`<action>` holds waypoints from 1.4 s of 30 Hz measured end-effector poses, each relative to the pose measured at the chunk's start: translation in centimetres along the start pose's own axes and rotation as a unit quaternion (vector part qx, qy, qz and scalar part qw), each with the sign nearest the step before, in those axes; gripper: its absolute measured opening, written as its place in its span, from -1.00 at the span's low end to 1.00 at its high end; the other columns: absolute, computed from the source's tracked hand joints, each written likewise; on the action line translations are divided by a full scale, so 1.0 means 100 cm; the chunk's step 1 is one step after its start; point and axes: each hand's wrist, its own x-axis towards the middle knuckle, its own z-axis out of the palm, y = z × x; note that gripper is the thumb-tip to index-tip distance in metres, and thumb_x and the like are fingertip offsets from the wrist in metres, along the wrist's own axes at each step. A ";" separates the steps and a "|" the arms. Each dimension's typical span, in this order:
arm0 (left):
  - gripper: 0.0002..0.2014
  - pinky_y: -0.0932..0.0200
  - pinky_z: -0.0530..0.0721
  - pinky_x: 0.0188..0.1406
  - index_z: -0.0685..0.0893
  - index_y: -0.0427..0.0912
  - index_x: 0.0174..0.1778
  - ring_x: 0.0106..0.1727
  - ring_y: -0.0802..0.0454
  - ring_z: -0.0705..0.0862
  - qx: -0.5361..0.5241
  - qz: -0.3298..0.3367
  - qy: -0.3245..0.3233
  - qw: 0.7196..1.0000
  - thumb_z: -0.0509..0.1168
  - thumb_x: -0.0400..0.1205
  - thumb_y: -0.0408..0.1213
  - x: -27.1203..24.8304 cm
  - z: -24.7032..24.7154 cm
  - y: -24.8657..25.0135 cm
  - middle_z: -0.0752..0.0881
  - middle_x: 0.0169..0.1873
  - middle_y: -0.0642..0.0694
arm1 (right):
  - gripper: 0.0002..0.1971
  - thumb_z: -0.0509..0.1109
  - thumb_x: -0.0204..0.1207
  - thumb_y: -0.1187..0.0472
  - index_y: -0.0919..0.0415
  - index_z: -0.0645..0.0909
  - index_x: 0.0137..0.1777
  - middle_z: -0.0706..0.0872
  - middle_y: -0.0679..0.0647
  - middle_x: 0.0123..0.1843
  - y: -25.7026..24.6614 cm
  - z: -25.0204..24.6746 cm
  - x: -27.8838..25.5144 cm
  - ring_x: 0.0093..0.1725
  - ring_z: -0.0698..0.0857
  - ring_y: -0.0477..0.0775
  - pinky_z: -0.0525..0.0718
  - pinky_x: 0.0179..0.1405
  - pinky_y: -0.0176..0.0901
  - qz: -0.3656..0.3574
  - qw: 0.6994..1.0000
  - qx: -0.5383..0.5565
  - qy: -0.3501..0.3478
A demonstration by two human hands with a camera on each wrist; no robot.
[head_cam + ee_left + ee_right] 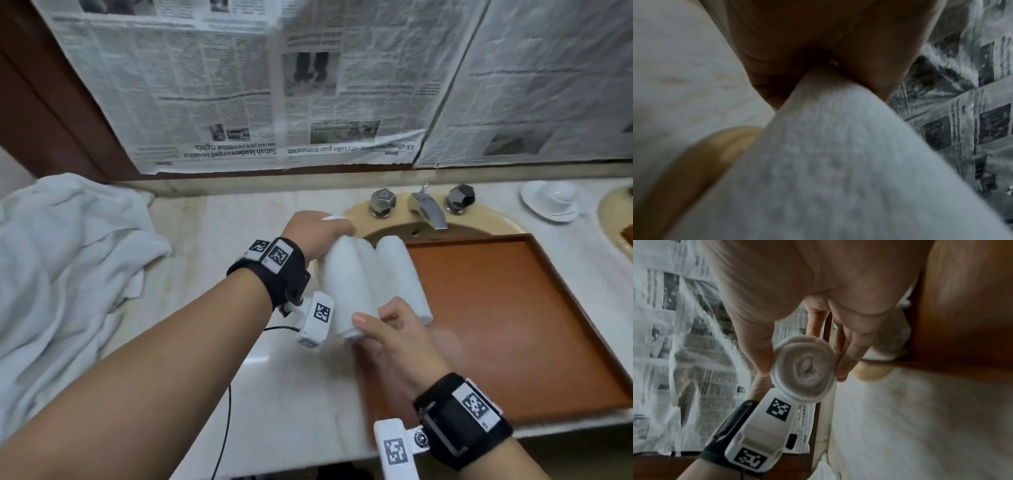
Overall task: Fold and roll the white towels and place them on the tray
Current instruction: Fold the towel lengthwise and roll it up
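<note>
You are placing: your left hand grips the far end of a rolled towel and your right hand pinches its near end, at the tray's left edge. Next, lower it snug beside the two rolls already there.

Left hand curled, grip closed; right hand pinching, forearms extended.

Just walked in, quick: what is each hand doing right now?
Left hand: fingers grip the far end of a rolled towel.
Right hand: fingers hold the same roll's near end.

Rolled white towels, apparently at tray edge
</note>
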 end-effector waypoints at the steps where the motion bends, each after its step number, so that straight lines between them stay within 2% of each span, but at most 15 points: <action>1: -0.61 0.08 0.61 -0.21 0.82 -0.27 -0.21 -0.23 -0.08 0.73 0.013 0.001 -0.016 1.000 0.61 0.26 -0.02 0.007 0.015 0.009 0.81 -0.25 -0.12 | -0.30 0.93 -0.17 -0.08 0.14 0.51 -0.27 0.63 0.32 -0.13 -0.007 -0.012 0.002 -0.03 0.66 0.32 0.58 0.18 0.26 -0.003 1.000 0.005 0.006; 3: -0.67 0.02 0.56 -0.18 0.73 -0.17 -0.38 -0.21 -0.11 0.68 0.042 0.007 -0.046 0.998 0.59 0.22 0.02 0.017 0.043 0.025 0.74 -0.27 -0.13 | -0.36 0.94 -0.19 -0.07 0.08 0.54 -0.34 0.62 0.32 -0.11 -0.017 -0.035 0.006 -0.02 0.65 0.32 0.55 0.18 0.28 -0.012 1.000 0.019 0.015; 5: -0.72 0.00 0.56 -0.13 0.67 -0.09 -0.44 -0.13 -0.13 0.67 0.072 0.013 -0.070 0.995 0.60 0.37 -0.04 0.025 0.069 0.037 0.71 -0.16 -0.18 | -0.35 0.94 -0.21 -0.07 0.07 0.55 -0.33 0.64 0.33 -0.14 -0.023 -0.055 0.008 -0.05 0.66 0.30 0.56 0.14 0.29 -0.023 0.999 0.019 0.027; 8: -0.71 -0.04 0.64 -0.05 0.70 -0.14 -0.32 0.03 -0.23 0.75 0.134 0.028 -0.111 0.984 0.57 0.44 0.00 0.033 0.102 0.051 0.77 0.02 -0.29 | -0.10 0.94 -0.31 -0.11 0.22 0.58 -0.01 0.80 0.24 -0.08 -0.033 -0.081 0.008 -0.06 0.78 0.28 0.69 0.07 0.24 -0.021 0.999 0.003 0.046; 11: -0.66 0.04 0.65 -0.05 0.74 -0.17 -0.26 -0.01 -0.17 0.74 0.210 0.048 -0.131 0.968 0.54 0.51 0.06 0.042 0.133 0.056 0.80 -0.02 -0.20 | 0.16 0.93 -0.34 -0.09 0.20 0.56 0.35 0.84 0.21 0.17 -0.045 -0.107 0.009 0.13 0.84 0.23 0.74 0.10 0.14 0.005 0.998 -0.023 0.051; 14: -0.56 -0.06 0.77 0.19 0.87 -0.19 0.03 0.06 -0.11 0.79 0.253 0.054 -0.120 0.958 0.53 0.50 0.13 0.052 0.159 0.059 0.84 0.03 -0.14 | -0.07 0.83 -0.02 0.00 0.17 0.59 0.40 0.85 0.14 0.19 -0.056 -0.129 0.010 0.16 0.84 0.16 0.73 0.10 0.04 0.003 0.997 -0.051 0.060; 16: -0.56 -0.06 0.76 0.20 0.87 -0.20 0.04 0.08 -0.14 0.79 0.293 0.066 -0.127 0.945 0.49 0.54 0.14 0.059 0.170 0.061 0.83 0.04 -0.17 | -0.28 0.68 0.18 0.02 0.14 0.62 0.39 0.86 0.10 0.18 -0.058 -0.142 0.013 0.14 0.84 0.11 0.74 0.14 0.04 -0.005 0.995 -0.069 0.072; 20: -0.52 -0.06 0.74 0.19 0.84 -0.17 0.14 0.09 -0.14 0.77 0.362 0.088 -0.141 0.917 0.43 0.59 0.19 0.076 0.184 0.057 0.82 0.11 -0.17 | -0.37 0.62 0.27 -0.07 0.02 0.66 0.38 0.86 -0.01 0.18 -0.050 -0.161 0.023 0.19 0.83 0.07 0.72 0.34 0.16 -0.003 0.991 -0.111 0.073; 24: -0.45 0.16 0.53 0.04 0.71 -0.13 0.41 0.19 -0.07 0.69 0.414 0.102 -0.145 0.893 0.33 0.66 0.20 0.089 0.193 0.046 0.74 0.33 -0.13 | -0.44 0.68 0.38 -0.08 -0.03 0.69 0.38 0.85 -0.03 0.23 -0.036 -0.171 0.035 0.25 0.80 0.06 0.70 0.39 0.25 0.012 0.990 -0.124 0.070; 27: -0.53 0.15 0.50 -0.03 0.73 -0.11 0.33 0.17 -0.13 0.71 0.457 0.118 -0.137 0.871 0.25 0.72 0.17 0.096 0.200 0.042 0.76 0.25 -0.16 | -0.38 0.66 0.26 -0.23 -0.13 0.71 0.34 0.84 -0.06 0.22 -0.030 -0.175 0.044 0.24 0.80 0.07 0.73 0.34 0.27 0.022 0.988 -0.136 0.073; 32: -0.51 0.15 0.44 0.02 0.63 -0.13 0.46 0.25 -0.15 0.67 0.494 0.107 -0.123 0.854 0.19 0.76 0.13 0.103 0.203 0.041 0.71 0.31 -0.16 | -0.40 0.59 0.21 -0.31 -0.22 0.70 0.28 0.84 -0.13 0.17 -0.027 -0.179 0.053 0.20 0.80 0.01 0.75 0.29 0.27 0.024 0.982 -0.167 0.082; 34: -0.51 0.12 0.46 -0.01 0.64 -0.17 0.41 0.15 -0.13 0.65 0.494 0.102 -0.123 0.855 0.19 0.76 0.14 0.106 0.204 0.039 0.72 0.27 -0.18 | -0.45 0.59 0.27 -0.29 -0.23 0.69 0.28 0.84 -0.16 0.16 -0.027 -0.180 0.055 0.19 0.80 -0.02 0.75 0.29 0.24 0.028 0.980 -0.179 0.085; 38: -0.43 0.12 0.47 -0.05 0.65 -0.23 0.38 0.10 -0.14 0.66 0.500 0.097 -0.125 0.852 0.20 0.75 0.21 0.111 0.203 0.039 0.73 0.23 -0.21 | -0.68 0.57 0.53 -0.06 -0.20 0.71 0.27 0.85 -0.17 0.14 -0.027 -0.181 0.058 0.17 0.80 -0.05 0.76 0.28 0.19 0.036 0.976 -0.197 0.089; 40: -0.46 0.12 0.50 -0.14 0.69 -0.21 0.22 -0.03 -0.11 0.64 0.498 0.093 -0.121 0.854 0.21 0.73 0.25 0.114 0.202 0.039 0.76 0.10 -0.21 | -0.75 0.55 0.58 -0.01 -0.19 0.74 0.24 0.85 -0.18 0.11 -0.028 -0.181 0.058 0.16 0.80 -0.05 0.76 0.27 0.13 0.037 0.974 -0.208 0.087; 42: -0.51 0.12 0.45 -0.35 0.65 -0.18 -0.01 -0.12 -0.10 0.64 0.496 0.096 -0.109 0.856 0.22 0.72 0.26 0.116 0.201 0.037 0.72 -0.14 -0.16 | -0.75 0.53 0.60 -0.03 -0.20 0.74 0.26 0.85 -0.21 0.09 -0.029 -0.181 0.058 0.14 0.80 -0.04 0.76 0.24 0.09 0.042 0.971 -0.219 0.085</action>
